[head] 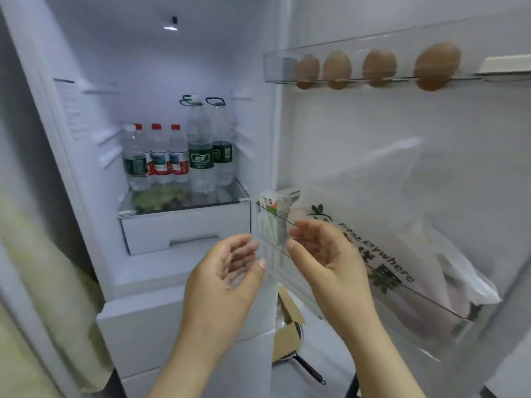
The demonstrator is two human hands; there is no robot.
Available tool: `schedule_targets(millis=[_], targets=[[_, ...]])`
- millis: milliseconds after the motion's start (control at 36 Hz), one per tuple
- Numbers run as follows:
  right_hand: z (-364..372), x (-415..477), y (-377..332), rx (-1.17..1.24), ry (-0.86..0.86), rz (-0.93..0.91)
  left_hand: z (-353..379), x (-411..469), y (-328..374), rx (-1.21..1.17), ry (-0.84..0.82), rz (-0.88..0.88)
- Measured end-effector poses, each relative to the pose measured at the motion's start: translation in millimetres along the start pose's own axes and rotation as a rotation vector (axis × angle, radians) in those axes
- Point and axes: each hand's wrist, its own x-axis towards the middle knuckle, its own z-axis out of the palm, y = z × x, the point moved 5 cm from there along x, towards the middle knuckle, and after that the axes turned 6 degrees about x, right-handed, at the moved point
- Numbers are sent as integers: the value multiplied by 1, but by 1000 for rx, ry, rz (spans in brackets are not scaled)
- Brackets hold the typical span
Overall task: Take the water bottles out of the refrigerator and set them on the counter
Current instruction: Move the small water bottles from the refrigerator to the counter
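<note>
The refrigerator stands open, and several water bottles stand on its glass shelf (230, 198). Two tall green-labelled bottles, one in front (200, 145) and one behind it (221, 139), have carry loops at the neck. To their left are small red-capped bottles (161, 153) and a small white-capped bottle (134, 156). My left hand (227, 271) and my right hand (321, 251) are raised in front of the fridge, below the shelf, palms facing each other, fingers relaxed and holding nothing. The right fingertips are at the edge of the clear door bin (275, 242).
A white drawer (184, 228) sits under the shelf with greens seen through the glass. On the open door at the right, an upper rack holds several brown eggs (379, 67); the lower bin holds a carton (271, 206) and a plastic bag (402, 254). A pan handle (310, 372) lies on the floor.
</note>
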Motion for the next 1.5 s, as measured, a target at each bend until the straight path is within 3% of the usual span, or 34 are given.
schedule_targets(millis=[472,1056,1333,1500], targets=[[196,136,34,90,-138,-61,-144,168,-53,105,175,18],[304,309,92,117,-320,-93,-194,342,-93,380,439,83],[351,367,102,20,-272,-101,-223,420,-105,565,492,103],[371,399,105,-58,-249,-141,-230,460,-117,527,522,96]])
